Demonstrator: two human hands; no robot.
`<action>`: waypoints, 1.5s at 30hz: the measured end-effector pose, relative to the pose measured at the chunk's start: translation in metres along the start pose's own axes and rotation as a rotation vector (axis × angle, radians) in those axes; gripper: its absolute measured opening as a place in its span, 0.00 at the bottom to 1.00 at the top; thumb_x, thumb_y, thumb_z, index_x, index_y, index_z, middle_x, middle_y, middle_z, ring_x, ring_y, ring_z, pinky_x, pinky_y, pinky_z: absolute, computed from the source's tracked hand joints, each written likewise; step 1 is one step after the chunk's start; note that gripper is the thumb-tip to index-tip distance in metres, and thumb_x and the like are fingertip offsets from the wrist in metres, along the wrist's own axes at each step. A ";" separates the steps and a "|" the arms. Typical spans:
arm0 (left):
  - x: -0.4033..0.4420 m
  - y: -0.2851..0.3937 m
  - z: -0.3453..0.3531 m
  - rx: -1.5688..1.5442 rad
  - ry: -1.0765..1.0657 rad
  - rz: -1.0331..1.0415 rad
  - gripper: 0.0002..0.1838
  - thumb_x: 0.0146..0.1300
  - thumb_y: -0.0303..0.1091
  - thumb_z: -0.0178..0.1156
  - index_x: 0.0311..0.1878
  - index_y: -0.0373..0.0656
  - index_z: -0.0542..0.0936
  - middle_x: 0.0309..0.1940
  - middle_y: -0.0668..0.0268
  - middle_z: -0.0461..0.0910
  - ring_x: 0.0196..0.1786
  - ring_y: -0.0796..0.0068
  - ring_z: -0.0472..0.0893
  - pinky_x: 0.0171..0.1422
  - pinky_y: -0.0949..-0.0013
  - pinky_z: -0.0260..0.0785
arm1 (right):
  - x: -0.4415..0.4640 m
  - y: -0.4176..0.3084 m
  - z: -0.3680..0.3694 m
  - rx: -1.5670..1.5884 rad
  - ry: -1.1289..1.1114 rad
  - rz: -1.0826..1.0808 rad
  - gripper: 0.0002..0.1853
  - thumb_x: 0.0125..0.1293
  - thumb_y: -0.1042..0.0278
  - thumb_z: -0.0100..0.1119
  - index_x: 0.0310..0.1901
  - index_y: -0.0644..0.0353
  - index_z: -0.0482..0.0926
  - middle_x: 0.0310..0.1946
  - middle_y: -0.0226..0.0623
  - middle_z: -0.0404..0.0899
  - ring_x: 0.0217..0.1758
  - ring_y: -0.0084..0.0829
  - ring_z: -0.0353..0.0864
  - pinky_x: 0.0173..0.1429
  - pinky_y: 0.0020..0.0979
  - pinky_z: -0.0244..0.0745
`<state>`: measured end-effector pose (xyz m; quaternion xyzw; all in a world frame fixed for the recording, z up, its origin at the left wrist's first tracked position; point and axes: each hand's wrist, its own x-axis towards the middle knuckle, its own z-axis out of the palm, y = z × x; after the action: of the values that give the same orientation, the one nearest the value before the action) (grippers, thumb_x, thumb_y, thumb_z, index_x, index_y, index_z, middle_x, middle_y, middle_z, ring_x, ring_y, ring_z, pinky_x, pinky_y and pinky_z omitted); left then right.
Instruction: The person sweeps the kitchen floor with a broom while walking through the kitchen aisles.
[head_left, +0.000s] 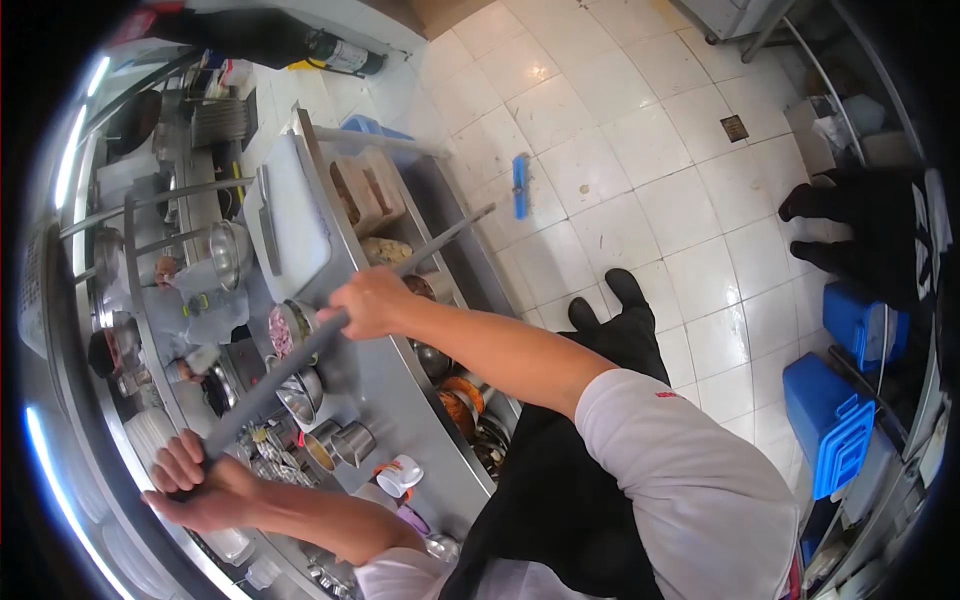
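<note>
- Counter contents: a white cutting board (305, 215) with a knife (268, 222) along one edge; beside it, a bowl of chopped pink food (290, 329). Further along, a metal bowl (302, 392), two metal cups (352, 444) standing together, and a white cup (399, 476) lying tipped.
- Obstruction: the pole crosses above the counter, partly covering the view of the bowls.
- Surface: a long metal counter (385, 385), with food containers on a level below its edge.
- Room: a white tiled floor (640, 140) bearing a drain cover (734, 128) and a narrow blue piece (520, 187); blue bins (828, 415) occupy the far right.
- Pole position: the grey pole (280, 372) runs diagonally through both hands. The left hand (205, 483) grips near one end, fingers curled around it; the right hand (372, 302) closes around it farther along. The other end extends past the counter, near the blue piece.
</note>
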<state>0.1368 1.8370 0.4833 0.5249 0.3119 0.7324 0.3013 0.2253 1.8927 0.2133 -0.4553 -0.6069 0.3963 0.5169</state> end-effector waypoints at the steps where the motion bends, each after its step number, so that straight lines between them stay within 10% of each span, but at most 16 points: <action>1: 0.017 0.010 -0.020 -0.139 -0.112 -0.086 0.22 0.73 0.38 0.53 0.20 0.50 0.62 0.13 0.75 0.53 0.17 0.79 0.55 0.28 0.70 0.50 | 0.002 -0.018 -0.008 -0.054 -0.218 -0.013 0.14 0.64 0.52 0.63 0.31 0.53 0.86 0.22 0.47 0.81 0.33 0.51 0.83 0.42 0.47 0.77; 15: 0.082 0.030 -0.118 -0.599 -0.591 -0.284 0.21 0.70 0.31 0.48 0.17 0.51 0.63 0.09 0.73 0.58 0.13 0.82 0.57 0.22 0.75 0.52 | -0.048 -0.075 -0.005 -0.271 0.112 -0.090 0.14 0.51 0.61 0.63 0.39 0.52 0.90 0.31 0.47 0.85 0.39 0.47 0.86 0.45 0.43 0.81; 22: -0.118 -0.106 -0.039 -0.580 -0.546 -0.732 0.22 0.75 0.43 0.44 0.21 0.49 0.65 0.15 0.70 0.64 0.20 0.75 0.63 0.28 0.67 0.57 | -0.240 0.061 -0.079 -0.454 0.034 0.557 0.21 0.51 0.62 0.63 0.50 0.39 0.88 0.33 0.41 0.86 0.41 0.44 0.85 0.48 0.44 0.82; 26: -0.244 -0.157 -0.033 -0.413 -0.544 -1.011 0.23 0.76 0.43 0.45 0.21 0.47 0.66 0.17 0.64 0.67 0.24 0.69 0.67 0.39 0.60 0.66 | -0.358 0.139 -0.088 -0.493 0.220 0.900 0.10 0.53 0.63 0.66 0.37 0.52 0.86 0.33 0.44 0.85 0.40 0.48 0.86 0.48 0.48 0.79; 33: -0.142 -0.147 -0.044 -0.295 -0.586 -0.745 0.24 0.76 0.40 0.43 0.18 0.51 0.58 0.13 0.71 0.57 0.20 0.75 0.61 0.33 0.64 0.61 | -0.218 0.169 -0.021 -0.289 0.490 0.250 0.12 0.47 0.63 0.67 0.34 0.54 0.82 0.25 0.44 0.80 0.34 0.51 0.82 0.44 0.50 0.75; 38: -0.079 -0.095 -0.010 -0.373 -0.842 -0.359 0.22 0.72 0.37 0.44 0.18 0.52 0.57 0.11 0.72 0.56 0.16 0.80 0.56 0.26 0.71 0.54 | -0.103 0.108 -0.029 -0.150 0.615 0.148 0.09 0.62 0.63 0.64 0.28 0.55 0.76 0.24 0.44 0.79 0.32 0.53 0.80 0.39 0.51 0.72; 45: -0.077 -0.069 -0.038 -0.504 -0.724 -0.525 0.23 0.73 0.36 0.43 0.17 0.53 0.58 0.10 0.74 0.57 0.13 0.81 0.55 0.22 0.71 0.54 | -0.182 0.060 -0.011 -0.275 0.688 0.173 0.08 0.59 0.66 0.68 0.28 0.56 0.79 0.26 0.40 0.82 0.33 0.46 0.83 0.40 0.46 0.71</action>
<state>0.1294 1.8156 0.3754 0.5600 0.1228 0.4559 0.6808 0.2545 1.7340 0.1090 -0.6766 -0.4046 0.1771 0.5892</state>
